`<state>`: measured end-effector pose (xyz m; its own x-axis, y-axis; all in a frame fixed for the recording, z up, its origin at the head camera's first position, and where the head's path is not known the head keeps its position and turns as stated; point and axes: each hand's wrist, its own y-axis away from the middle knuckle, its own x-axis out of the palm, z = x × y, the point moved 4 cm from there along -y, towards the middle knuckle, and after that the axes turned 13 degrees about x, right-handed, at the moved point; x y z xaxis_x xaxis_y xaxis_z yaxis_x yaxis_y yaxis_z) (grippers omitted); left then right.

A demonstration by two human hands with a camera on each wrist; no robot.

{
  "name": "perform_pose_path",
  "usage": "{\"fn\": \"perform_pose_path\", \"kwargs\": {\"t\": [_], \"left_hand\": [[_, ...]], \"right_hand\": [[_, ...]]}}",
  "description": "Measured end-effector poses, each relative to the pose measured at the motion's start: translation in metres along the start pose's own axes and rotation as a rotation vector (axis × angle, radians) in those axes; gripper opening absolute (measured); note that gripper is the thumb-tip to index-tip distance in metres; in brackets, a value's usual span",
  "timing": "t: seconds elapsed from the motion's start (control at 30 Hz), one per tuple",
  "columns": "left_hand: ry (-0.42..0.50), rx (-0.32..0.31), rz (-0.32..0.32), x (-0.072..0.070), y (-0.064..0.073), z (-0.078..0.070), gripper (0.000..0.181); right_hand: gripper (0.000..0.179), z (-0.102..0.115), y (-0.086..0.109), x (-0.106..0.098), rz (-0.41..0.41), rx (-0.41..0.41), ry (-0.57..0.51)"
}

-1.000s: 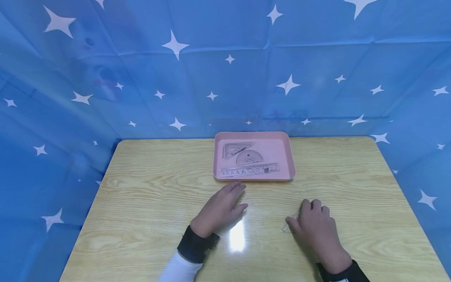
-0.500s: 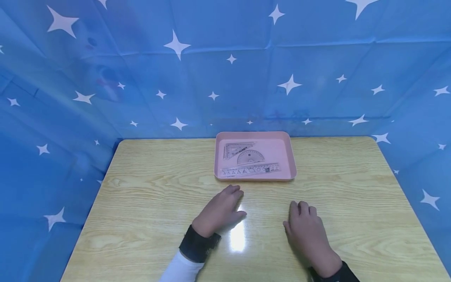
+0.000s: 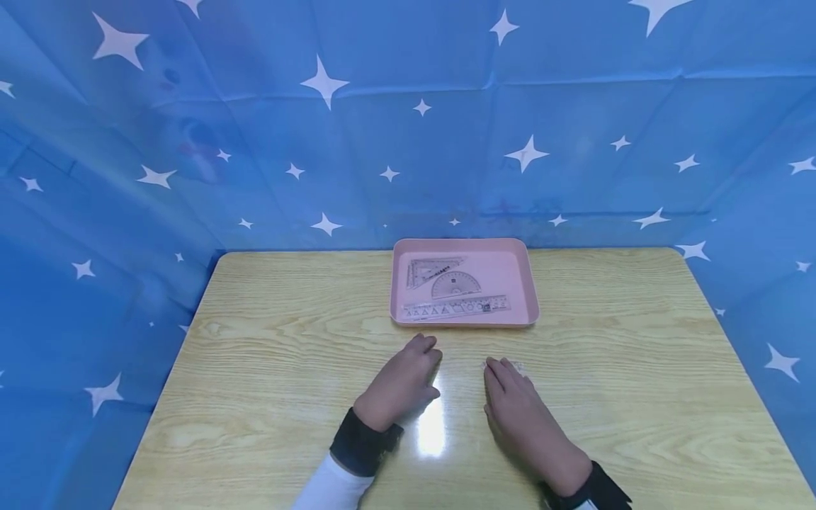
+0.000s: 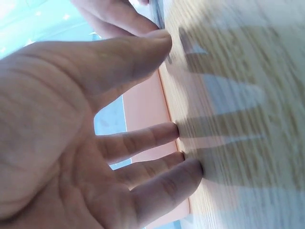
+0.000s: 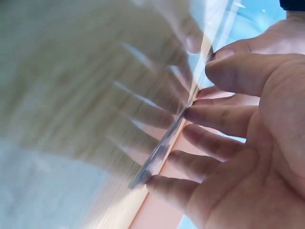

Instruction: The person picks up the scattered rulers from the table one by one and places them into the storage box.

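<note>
Under the fingertips of my right hand (image 3: 523,418) lies a thin clear plastic piece with fine markings (image 3: 519,367), mostly hidden by the hand in the head view. The right wrist view shows those fingers extended along the edge of the plastic piece (image 5: 162,155), touching it flat on the table, thumb apart. My left hand (image 3: 401,379) rests just in front of the tray, its relaxed fingertips at the wood and nothing held. In the pink tray (image 3: 500,273) are a clear ruler (image 3: 455,307), a protractor (image 3: 455,285) and a triangular set square (image 3: 428,270).
The wood-grain table (image 3: 268,368) runs back to a blue curtain (image 3: 408,142) with white stars, which also hangs at both sides. The tray stands at the table's back edge. A bright light reflection (image 3: 431,428) shows between the hands.
My right hand has slid left and slightly forward toward the left hand, and the clear plastic piece has moved with it. The left hand stays almost in place.
</note>
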<state>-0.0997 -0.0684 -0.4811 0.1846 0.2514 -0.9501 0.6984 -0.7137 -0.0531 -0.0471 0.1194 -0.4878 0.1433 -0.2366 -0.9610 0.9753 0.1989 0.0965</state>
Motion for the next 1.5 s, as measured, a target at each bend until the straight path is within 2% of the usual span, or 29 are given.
{"fn": "perform_pose_path", "kwargs": {"t": [0.13, 0.4, 0.53, 0.77, 0.9, 1.03, 1.3, 1.37, 1.5], "left_hand": [[-0.011, -0.003, -0.014, -0.001, 0.000, -0.001, 0.052], [0.040, 0.000, 0.041, 0.003, 0.001, -0.005, 0.057], [0.020, 0.007, 0.046, 0.003, 0.002, -0.008, 0.060], [-0.016, -0.012, 0.088, 0.003, -0.001, -0.009, 0.044], [-0.011, -0.021, 0.095, 0.005, -0.002, -0.010, 0.039], [-0.005, -0.025, 0.091, 0.006, -0.002, -0.012, 0.037], [0.013, -0.030, 0.088, 0.003, -0.001, -0.012, 0.035], [0.036, -0.032, 0.084, 0.002, 0.000, -0.010, 0.035], [0.087, -0.030, 0.070, 0.000, 0.002, -0.007, 0.034]], "right_hand": [[0.054, 0.006, -0.004, 0.003, 0.014, -0.063, -0.015], [0.052, 0.009, -0.014, 0.005, 0.043, -0.233, -0.010], [0.051, 0.007, -0.018, 0.005, 0.001, -0.311, -0.008], [0.050, 0.009, -0.024, 0.000, -0.097, -0.408, -0.050], [0.050, 0.008, -0.027, -0.002, -0.048, -0.377, -0.079], [0.050, -0.001, -0.029, -0.006, -0.012, -0.269, -0.065], [0.063, -0.027, -0.031, -0.012, -0.075, -0.081, 0.038], [0.063, -0.029, -0.032, -0.013, -0.076, -0.072, 0.031], [0.059, -0.026, -0.034, -0.014, -0.085, -0.117, 0.005]]}}
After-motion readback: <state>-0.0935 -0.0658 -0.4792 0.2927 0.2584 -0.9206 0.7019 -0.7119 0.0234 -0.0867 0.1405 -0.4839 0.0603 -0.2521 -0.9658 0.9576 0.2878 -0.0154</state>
